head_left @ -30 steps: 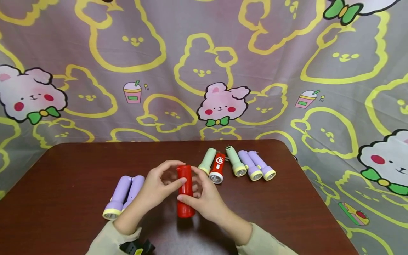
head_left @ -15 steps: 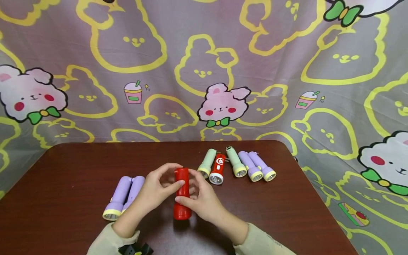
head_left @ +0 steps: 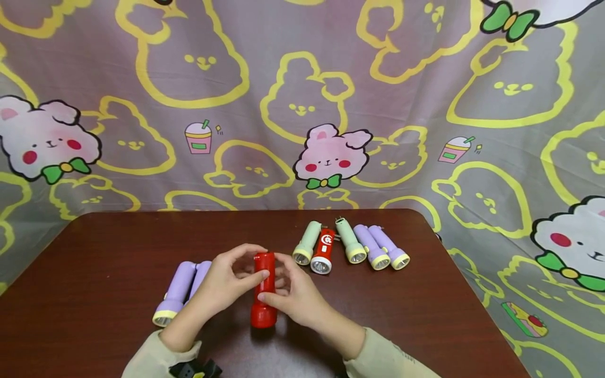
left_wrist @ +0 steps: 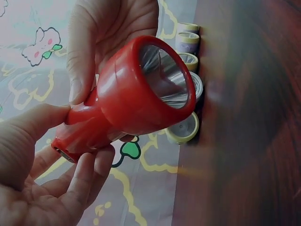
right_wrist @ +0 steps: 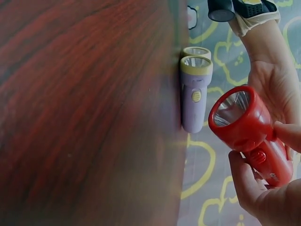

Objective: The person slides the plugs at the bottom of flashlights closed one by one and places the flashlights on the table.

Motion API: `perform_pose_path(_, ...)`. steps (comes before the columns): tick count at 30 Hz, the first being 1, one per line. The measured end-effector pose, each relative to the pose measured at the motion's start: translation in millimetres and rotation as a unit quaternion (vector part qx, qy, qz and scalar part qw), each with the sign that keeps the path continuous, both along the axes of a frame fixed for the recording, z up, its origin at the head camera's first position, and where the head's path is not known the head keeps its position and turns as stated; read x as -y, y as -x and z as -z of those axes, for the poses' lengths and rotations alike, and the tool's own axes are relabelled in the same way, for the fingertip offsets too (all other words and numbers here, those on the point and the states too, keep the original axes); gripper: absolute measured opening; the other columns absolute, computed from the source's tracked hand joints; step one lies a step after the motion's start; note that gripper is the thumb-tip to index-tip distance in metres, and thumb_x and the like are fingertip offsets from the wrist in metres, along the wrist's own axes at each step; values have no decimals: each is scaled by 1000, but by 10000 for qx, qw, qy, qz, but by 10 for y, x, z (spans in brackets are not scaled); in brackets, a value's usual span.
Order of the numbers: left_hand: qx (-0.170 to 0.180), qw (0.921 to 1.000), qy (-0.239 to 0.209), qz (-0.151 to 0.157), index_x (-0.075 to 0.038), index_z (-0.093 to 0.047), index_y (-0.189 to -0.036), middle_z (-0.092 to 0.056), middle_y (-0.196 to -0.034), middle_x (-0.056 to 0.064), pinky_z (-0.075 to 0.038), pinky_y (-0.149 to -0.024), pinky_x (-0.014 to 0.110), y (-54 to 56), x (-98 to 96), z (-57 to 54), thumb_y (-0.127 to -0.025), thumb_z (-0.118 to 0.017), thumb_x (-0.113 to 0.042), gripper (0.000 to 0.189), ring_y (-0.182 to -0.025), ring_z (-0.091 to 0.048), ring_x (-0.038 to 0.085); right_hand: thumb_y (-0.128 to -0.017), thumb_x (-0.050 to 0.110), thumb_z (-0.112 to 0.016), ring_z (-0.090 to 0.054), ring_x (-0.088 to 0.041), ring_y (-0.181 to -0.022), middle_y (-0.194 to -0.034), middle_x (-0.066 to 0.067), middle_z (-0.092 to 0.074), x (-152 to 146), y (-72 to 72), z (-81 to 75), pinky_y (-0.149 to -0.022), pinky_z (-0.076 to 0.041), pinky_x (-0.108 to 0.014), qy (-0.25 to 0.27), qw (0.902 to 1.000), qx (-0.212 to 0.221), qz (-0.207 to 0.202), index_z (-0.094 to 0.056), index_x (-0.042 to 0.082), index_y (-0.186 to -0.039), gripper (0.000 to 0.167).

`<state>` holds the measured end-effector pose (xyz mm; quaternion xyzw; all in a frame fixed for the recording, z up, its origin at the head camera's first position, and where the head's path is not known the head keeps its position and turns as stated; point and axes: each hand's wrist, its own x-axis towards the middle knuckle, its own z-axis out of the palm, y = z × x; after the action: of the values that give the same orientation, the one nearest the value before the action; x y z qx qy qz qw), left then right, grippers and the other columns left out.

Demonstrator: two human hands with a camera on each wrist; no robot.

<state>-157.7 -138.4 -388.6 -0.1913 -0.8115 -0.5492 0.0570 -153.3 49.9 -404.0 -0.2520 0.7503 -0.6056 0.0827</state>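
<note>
From the head view, I see the left hand (head_left: 231, 281) and right hand (head_left: 298, 294) both grasping a red flashlight (head_left: 262, 315) above the desk (head_left: 402, 325); five flashlights (head_left: 351, 241) lie near its far right corner, two purple flashlights (head_left: 178, 286) between its left edge and the hands. The left wrist view shows the lens (left_wrist: 165, 77), the right wrist view the button (right_wrist: 258, 157).

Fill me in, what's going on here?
A person has a red flashlight up above the table, the left hand and right hand both gripping it. Two purple flashlights lie by the left forearm. Farther back on the right lie two green ones, a red-and-white one and two more purple ones.
</note>
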Motion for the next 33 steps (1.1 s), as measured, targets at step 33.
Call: perform_pose_path(33,-235,9946,843,-550,-11,-66,-118,-72,-110,7,-56,-75,27,-64,471,38,-90,-74,-17,29,-88,-68,9,-79,7,-81,-61,-5,-74,-101,-12,-70,351,124,82,-67,-53,-19,-877,9960,117,101,-47,7,-138,68)
